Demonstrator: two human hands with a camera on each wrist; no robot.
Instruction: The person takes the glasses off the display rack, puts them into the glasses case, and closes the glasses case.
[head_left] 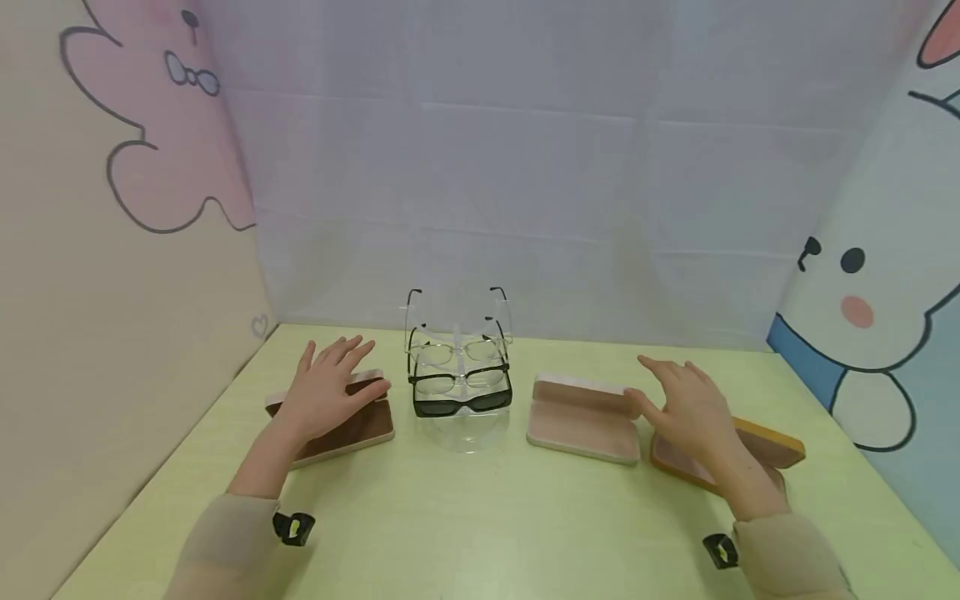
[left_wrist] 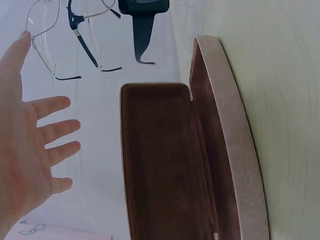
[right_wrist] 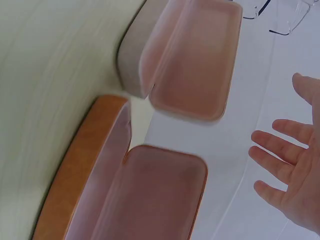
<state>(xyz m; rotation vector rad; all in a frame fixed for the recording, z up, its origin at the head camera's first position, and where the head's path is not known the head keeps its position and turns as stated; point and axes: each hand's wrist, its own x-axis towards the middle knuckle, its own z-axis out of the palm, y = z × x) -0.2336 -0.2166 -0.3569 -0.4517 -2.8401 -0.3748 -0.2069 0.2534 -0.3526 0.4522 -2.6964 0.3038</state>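
My left hand (head_left: 324,395) hovers with spread fingers over an open glasses case (head_left: 360,427) lined in dark brown, its outer shell pale. Nothing is in that hand. My right hand (head_left: 692,410), also empty with fingers apart, is above an open orange-brown glasses case (head_left: 772,442) with a pinkish lining. Beside it stands another open case (head_left: 581,421), pale outside and pink inside. Between the hands, a clear display stand (head_left: 468,437) bears thin-rimmed glasses (head_left: 442,353) on top, black-browed glasses (head_left: 435,383) in the middle and dark sunglasses (head_left: 462,405) at the bottom.
The pale yellow-green table (head_left: 480,533) ends at a white cloth backdrop (head_left: 525,183). Side panels with a pink cartoon animal (head_left: 165,150) on the left and a white cartoon rabbit (head_left: 885,283) on the right flank it. Each wrist carries a black strap fitting (head_left: 294,528).
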